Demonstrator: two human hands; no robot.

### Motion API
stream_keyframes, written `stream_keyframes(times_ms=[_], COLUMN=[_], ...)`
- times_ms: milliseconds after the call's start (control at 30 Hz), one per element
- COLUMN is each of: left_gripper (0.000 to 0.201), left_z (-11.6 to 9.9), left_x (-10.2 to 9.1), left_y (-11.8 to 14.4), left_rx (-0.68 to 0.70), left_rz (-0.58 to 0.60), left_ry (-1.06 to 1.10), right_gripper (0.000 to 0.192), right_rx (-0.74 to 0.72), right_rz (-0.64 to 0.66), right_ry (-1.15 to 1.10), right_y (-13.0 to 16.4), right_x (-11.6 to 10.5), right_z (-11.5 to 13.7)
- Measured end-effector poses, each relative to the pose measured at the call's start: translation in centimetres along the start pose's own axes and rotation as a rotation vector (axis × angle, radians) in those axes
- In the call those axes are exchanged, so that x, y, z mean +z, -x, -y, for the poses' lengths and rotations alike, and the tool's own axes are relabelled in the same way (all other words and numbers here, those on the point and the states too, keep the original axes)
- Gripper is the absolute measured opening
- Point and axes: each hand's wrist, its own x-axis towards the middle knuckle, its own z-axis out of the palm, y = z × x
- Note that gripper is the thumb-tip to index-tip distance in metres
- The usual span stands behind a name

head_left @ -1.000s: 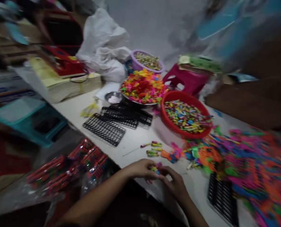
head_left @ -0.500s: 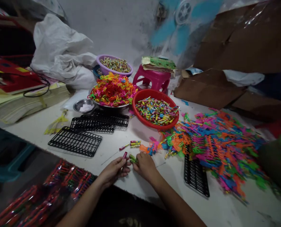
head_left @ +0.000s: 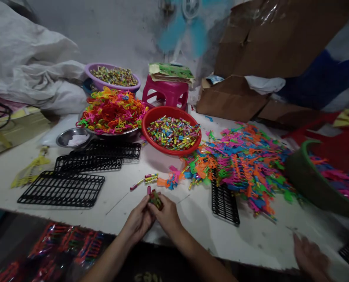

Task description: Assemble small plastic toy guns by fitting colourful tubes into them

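A small bundle of coloured tubes [head_left: 156, 199], greenish with a pink end poking up at its left, is being held just above the near edge of the white table [head_left: 192, 219], right where the two hands are meeting. Its long axis is tilting from upper left to lower right, so the pink end is pointing away from the person and the lower end is sinking into the right hand's grip. The left hand [head_left: 138, 220] is coming in from the left with its fingertips pressed on the bundle's upper end; the right hand [head_left: 167, 214] is pinching the lower part from the other side, thumb over the top. Both are equally close, knuckles nearly touching, forearms converging from the bottom of the view. Just beyond them a few loose tubes [head_left: 146, 180] are lying on the table, then a black grid tray [head_left: 225, 200] to the right and a red bowl [head_left: 162, 113] of more tubes farther back. Another person's hand [head_left: 311, 256] is resting at the lower right, well apart.
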Motion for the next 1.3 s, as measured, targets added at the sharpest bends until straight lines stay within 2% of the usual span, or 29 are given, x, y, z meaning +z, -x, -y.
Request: stream_keyframes(times_ms=[167,300,433,500,600,733,900,1000,1100,1133,1200,1267,1300], left_gripper=[0.02,0.026,0.025,0.023,0.023,0.039,0.062,0.061,0.038,0.029,0.017,0.017,0.019], left_z=[0.0,0.0,-0.2,-0.4,-0.4,0.0,0.5,0.7,0.3,0.0,-0.7,-1.3,-1.4], left_x=[-0.2,0.1,0.5,0.5,0.4,0.3,0.3,0.5,0.4,0.2,0.0,-0.1,-0.1], left_y=[0.0,-0.1,-0.2,-0.2,-0.1,-0.3,-1.1,-1.7,-2.1,-2.2,-2.4,-2.3,-2.2], left_rx=[0.031,0.068,0.11,0.105,0.043,-0.051,-0.073,-0.037,0.019,0.045,0.088,0.109,0.103], left_rz=[0.026,0.084,0.047,0.049,0.113,0.159,0.197,0.157,0.014,-0.056,-0.184,-0.219,-0.197], left_ry=[-0.053,0.008,-0.025,-0.053,-0.076,-0.192,-0.311,-0.328,-0.257,-0.23,-0.199,-0.216,-0.239], right_gripper=[0.009,0.009,0.016,0.017,0.013,0.025,0.032,0.042,0.042,0.037,0.033,0.036,0.036], right_rx=[0.013,-0.004,-0.041,-0.054,-0.06,0.011,0.112,0.076,-0.015,-0.041,-0.083,-0.139,-0.174], right_rz=[0.103,0.105,0.044,0.046,0.125,0.196,0.146,0.203,0.351,0.325,0.129,-0.05,-0.069], right_ry=[0.109,-0.067,-0.217,-0.195,-0.059,0.002,0.033,-0.013,-0.1,-0.07,0.134,0.407,0.508], right_y=[0.1,0.0,0.0,0.0,-0.1,-0.2,-0.2,-0.3,-1.3,-2.0,-3.7,-5.5,-6.3], right_x=[-0.1,-0.2,-0.7,-1.1,-1.5,-1.5,-1.5,-2.2,-4.1,-4.9,-6.6,-7.8,-8.3], right_z=[0.4,0.1,0.2,0.4,0.5,0.4,0.2,-0.1,-0.9,-1.3,-2.5,-4.0,-4.7])
